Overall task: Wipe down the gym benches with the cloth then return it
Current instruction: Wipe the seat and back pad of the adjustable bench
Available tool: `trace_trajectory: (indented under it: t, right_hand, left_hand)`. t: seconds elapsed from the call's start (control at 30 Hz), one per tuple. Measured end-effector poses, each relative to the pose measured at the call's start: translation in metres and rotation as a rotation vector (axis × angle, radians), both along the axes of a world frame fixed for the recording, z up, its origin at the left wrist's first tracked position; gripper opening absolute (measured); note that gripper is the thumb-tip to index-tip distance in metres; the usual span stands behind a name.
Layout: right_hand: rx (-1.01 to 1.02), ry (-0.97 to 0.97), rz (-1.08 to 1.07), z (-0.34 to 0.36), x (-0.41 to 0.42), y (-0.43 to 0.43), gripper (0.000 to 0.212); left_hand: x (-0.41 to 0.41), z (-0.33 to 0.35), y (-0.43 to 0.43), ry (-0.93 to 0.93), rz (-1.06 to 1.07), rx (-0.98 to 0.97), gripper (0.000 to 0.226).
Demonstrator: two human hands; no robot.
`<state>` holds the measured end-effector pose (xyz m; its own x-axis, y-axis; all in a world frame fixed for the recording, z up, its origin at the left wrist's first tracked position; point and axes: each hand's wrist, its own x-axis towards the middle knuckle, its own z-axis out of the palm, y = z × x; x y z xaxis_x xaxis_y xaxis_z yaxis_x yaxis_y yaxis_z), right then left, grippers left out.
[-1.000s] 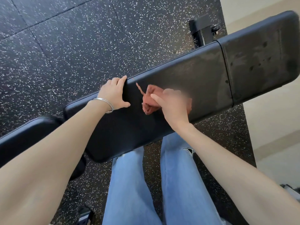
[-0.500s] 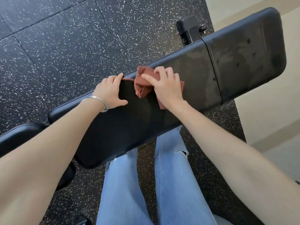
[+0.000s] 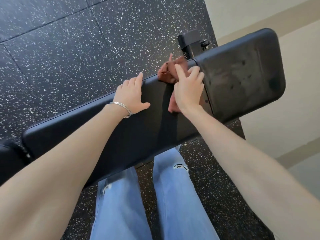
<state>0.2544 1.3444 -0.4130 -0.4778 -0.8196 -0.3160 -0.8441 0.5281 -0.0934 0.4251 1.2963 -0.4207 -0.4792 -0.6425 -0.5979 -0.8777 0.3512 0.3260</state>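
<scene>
Pressing down on a crumpled rust-red cloth (image 3: 166, 73), the right hand (image 3: 188, 87) is seen with its fingers spread and only slightly bent, the index finger stretched out over the fabric; the cloth is pinned under palm and fingers rather than clenched. The cloth is bunched beyond and to the left of the fingertips at the far edge of the black backrest pad (image 3: 121, 134), and a fold of it trails out beneath the wrist. Immediately to the right of this hand the seam is found where the backrest pad meets the black seat pad (image 3: 242, 75), whose surface is marked with smudges and small dark spots.

The left hand (image 3: 130, 96) is laid flat on the backrest pad, just to the left of the cloth and apart from it, with the fingers reaching the far edge and the thumb splayed out on top; nothing is held in it. A thin silver bangle (image 3: 121, 108) is worn on its wrist.

A black frame bracket (image 3: 190, 40) is visible beyond the right hand, above speckled black rubber flooring (image 3: 69, 49). Light blue ripped jeans (image 3: 121, 205) are seen below both forearms.
</scene>
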Motion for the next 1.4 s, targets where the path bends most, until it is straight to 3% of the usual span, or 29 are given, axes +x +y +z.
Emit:
trace_trajectory:
  t: [0.1,0.17,0.3,0.4,0.7,1.1,1.4]
  right_hand:
    - [0.059,-0.074,0.32,0.005,0.0,-0.002,0.049]
    - [0.07,-0.039,0.418,0.006,-0.027,-0.017,0.051]
    - [0.095,-0.013,0.259,0.005,-0.081,-0.038,0.048]
    - [0.03,0.026,0.25,0.003,-0.071,-0.021,0.048]
    - [-0.005,-0.086,0.152,0.011,-0.051,0.135,0.054]
    - [-0.074,0.003,0.167,-0.006,-0.069,-0.01,0.046]
    - [-0.067,-0.11,0.181,0.006,-0.091,0.144,0.052]
  left_hand:
    - [-0.001,0.001,0.001,-0.012,0.035,0.001,0.104]
    - [0.0,0.001,0.0,-0.013,0.038,0.006,0.104]
    - [-0.004,0.001,0.003,-0.057,0.01,-0.012,0.101]
    - [-0.014,0.001,0.006,-0.098,0.012,-0.028,0.102]
    - [-0.034,0.0,0.003,-0.065,-0.036,-0.042,0.101]
    - [-0.058,-0.008,0.007,-0.08,-0.008,-0.096,0.101]
    - [-0.082,-0.009,0.017,-0.081,-0.057,-0.177,0.102]
